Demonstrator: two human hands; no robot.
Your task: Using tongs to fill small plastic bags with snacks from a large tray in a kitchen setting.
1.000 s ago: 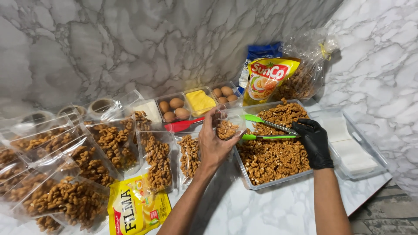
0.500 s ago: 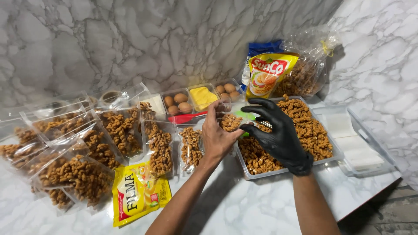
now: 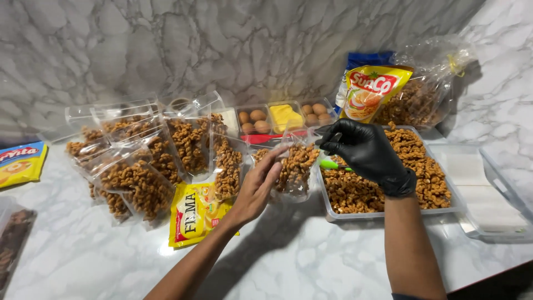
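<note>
Head view looks down on a white marble-patterned surface [image 3: 311, 261]. Nearest, the bare left hand [image 3: 256, 186] steadies a clear plastic pouch of brown twisted snacks [image 3: 296, 166], its fingers curled against the pouch's left side. The right hand in a black glove [image 3: 363, 151] pinches the pouch's open top rim, fingers closed on the thin film. A green tong handle [image 3: 335, 164] shows beneath the glove. The pouch stands just left of a clear rectangular tray of the same snacks [image 3: 388, 183]. It likely handles light, soft and crinkly, its contents brittle; hold it by the rim and sides. Left stand many filled pouches [image 3: 166, 155]. Farther back sit small tubs of eggs [image 3: 252, 118] and a yellow foil packet [image 3: 369, 91]
</note>
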